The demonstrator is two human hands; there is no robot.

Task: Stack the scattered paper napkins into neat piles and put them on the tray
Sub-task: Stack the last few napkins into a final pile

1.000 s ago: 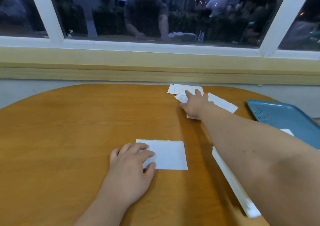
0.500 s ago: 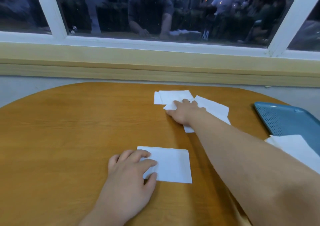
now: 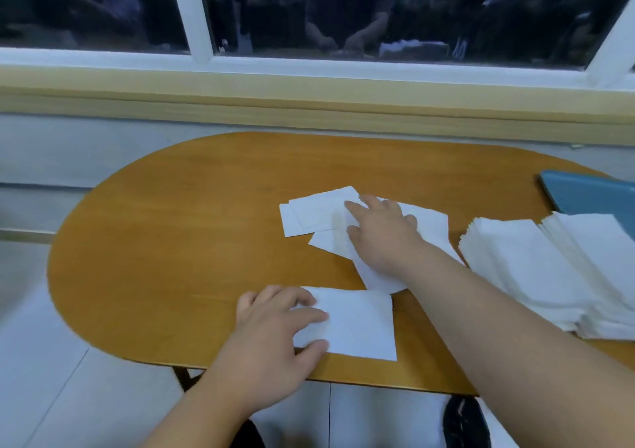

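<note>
White paper napkins lie on an oval wooden table (image 3: 192, 227). My left hand (image 3: 275, 330) rests flat on the left part of a single napkin (image 3: 360, 324) near the front edge. My right hand (image 3: 381, 234) presses, fingers spread, on a loose overlapping bunch of scattered napkins (image 3: 309, 217) in the middle of the table. Two thick napkin piles (image 3: 536, 269) stand side by side at the right. A blue tray (image 3: 584, 193) shows at the far right behind them, partly cut off by the frame.
A pale wall and a wooden window ledge (image 3: 309, 103) run behind the table. The window glass reflects people at other tables. Tiled floor (image 3: 51, 379) lies left and below the table edge. A dark shoe (image 3: 460, 423) is on the floor underneath.
My right hand has dragged the scattered napkins toward me across the table. The view has pulled back and tilted down, so the two piles at the right came into sight. My left hand stays on its napkin.
</note>
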